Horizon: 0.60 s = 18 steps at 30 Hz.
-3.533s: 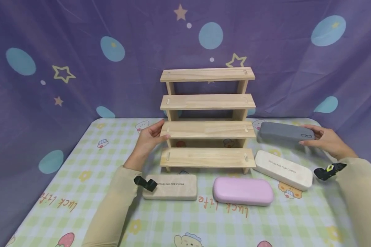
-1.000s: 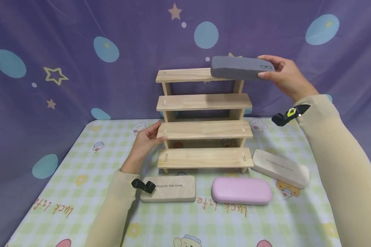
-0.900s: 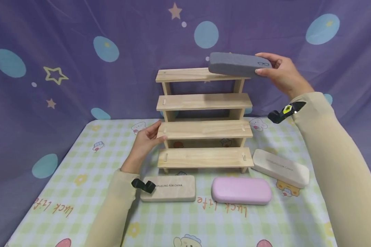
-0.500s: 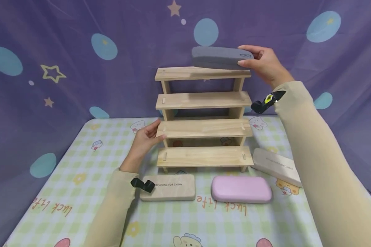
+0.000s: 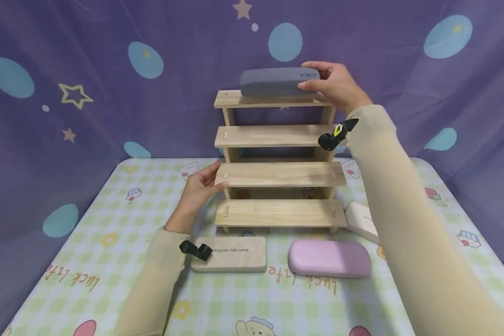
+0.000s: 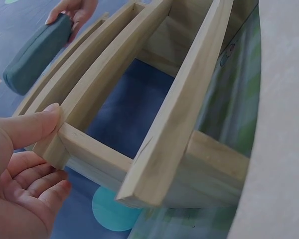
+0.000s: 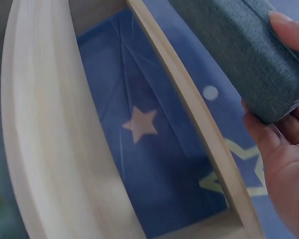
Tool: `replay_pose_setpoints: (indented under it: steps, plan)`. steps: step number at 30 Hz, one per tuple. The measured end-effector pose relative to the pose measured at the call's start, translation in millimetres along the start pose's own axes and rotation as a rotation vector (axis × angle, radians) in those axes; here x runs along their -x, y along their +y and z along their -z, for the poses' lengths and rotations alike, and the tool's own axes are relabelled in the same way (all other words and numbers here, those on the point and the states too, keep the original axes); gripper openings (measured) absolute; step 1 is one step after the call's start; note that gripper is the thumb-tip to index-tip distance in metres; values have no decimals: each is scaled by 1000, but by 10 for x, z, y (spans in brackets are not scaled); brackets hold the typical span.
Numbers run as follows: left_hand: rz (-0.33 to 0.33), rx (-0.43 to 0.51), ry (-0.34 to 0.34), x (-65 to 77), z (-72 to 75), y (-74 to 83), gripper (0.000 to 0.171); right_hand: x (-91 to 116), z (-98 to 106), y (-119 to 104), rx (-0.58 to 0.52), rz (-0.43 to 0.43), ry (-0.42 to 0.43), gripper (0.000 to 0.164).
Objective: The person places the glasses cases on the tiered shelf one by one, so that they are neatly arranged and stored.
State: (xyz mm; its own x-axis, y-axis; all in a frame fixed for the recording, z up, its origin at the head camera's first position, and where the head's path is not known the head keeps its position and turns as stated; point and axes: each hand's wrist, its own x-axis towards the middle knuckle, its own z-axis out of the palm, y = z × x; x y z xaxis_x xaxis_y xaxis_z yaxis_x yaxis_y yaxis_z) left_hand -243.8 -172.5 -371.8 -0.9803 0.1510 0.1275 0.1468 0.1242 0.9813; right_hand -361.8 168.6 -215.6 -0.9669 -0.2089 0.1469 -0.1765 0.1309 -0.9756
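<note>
My right hand grips the right end of a grey-blue glasses case printed with a small pair of glasses. The case overlaps the top board of a four-step wooden display rack in the head view; in the left wrist view the case hangs beyond the rack's upper boards. With thumb in front and fingers behind, my left hand holds the left end of the rack's second board from the bottom. The right wrist view has the thumb and fingers around the end of the case.
In front of the rack lie a beige glasses case with lettering and a pink glasses case. A white glasses case at the right is partly hidden by my right sleeve. A checked cloth covers the table; a purple curtain hangs behind.
My right hand has lifted the grey-blue glasses case from the table at the rack's right, up and leftward to the top board. My left hand keeps its hold on the rack.
</note>
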Motion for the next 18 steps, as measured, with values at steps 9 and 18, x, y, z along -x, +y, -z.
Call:
replay_pose_setpoints:
  steps: [9, 18]
  plan:
    - [-4, -10, 2, 5, -18, -5, 64, -29, -88, -28, 121, -68, -12, 64]
    - [1, -8, -4, 33, -20, -28, 64, -27, -53, 25, 94, -87, 0, 65]
